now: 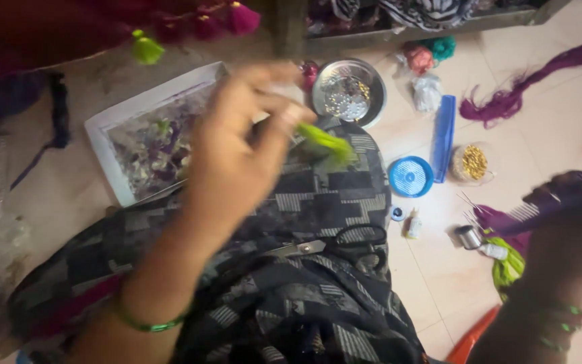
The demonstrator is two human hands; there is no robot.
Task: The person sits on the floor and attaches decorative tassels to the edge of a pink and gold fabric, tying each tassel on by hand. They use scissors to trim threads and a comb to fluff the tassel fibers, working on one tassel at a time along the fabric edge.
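My left hand (237,152) is raised over my lap, with its fingers pinched on a small bright green thread tassel (328,143). My right hand (570,222) is low at the right edge and grips a purple comb (540,209) that points left. Both hands are blurred by motion. A pair of black-handled scissors (335,244) lies on the grey and black patterned cloth (318,202) over my knee, between the two hands.
On the tiled floor: a white tray of thread scraps (146,138), a steel bowl of beads (348,91), a blue comb (443,135), a round blue lid (410,176), a jar of gold beads (471,163), purple thread bundles (527,91), small bottles (412,224), green thread (506,266).
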